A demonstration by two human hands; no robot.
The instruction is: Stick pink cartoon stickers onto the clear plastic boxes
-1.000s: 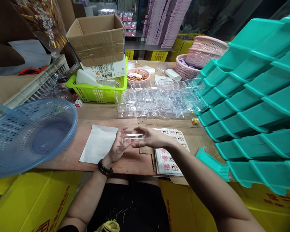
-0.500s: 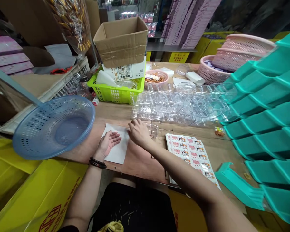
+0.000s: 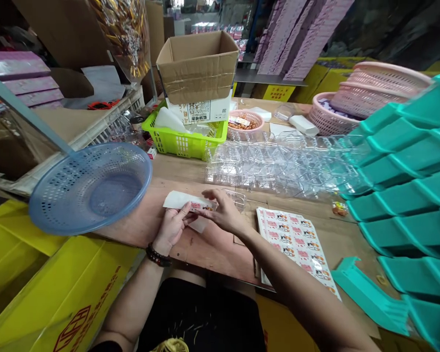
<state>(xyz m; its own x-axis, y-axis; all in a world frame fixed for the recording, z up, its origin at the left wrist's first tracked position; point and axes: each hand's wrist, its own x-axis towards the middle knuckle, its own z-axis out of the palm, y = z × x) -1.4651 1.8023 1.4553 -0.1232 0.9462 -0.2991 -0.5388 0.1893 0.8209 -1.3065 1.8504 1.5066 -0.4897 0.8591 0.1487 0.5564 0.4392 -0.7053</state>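
Observation:
A white sticker sheet (image 3: 176,199) is lifted off the table and bent over, with a strip of pink and cat-like prints showing near its right end. My left hand (image 3: 173,227) is closed on its lower edge, thumb on top. At the sheet's right end, my right hand (image 3: 225,211) grips it between thumb and fingers, fingertips partly hidden. Just behind my right hand lies a small clear plastic piece (image 3: 237,198). To the right rests a stack of printed sticker sheets (image 3: 291,237) with pink marks and cartoon cats.
Clear plastic trays (image 3: 278,164) spread behind my hands. A blue colander-like basket (image 3: 91,190) stands left, a green basket (image 3: 185,146) with a cardboard box (image 3: 198,73) at the back. Teal bins (image 3: 399,200) rise at the right, near a loose teal piece (image 3: 372,293).
The sheet lay flat on the table with my left hand open over it; now both hands hold it raised and bent. My left hand has closed on it.

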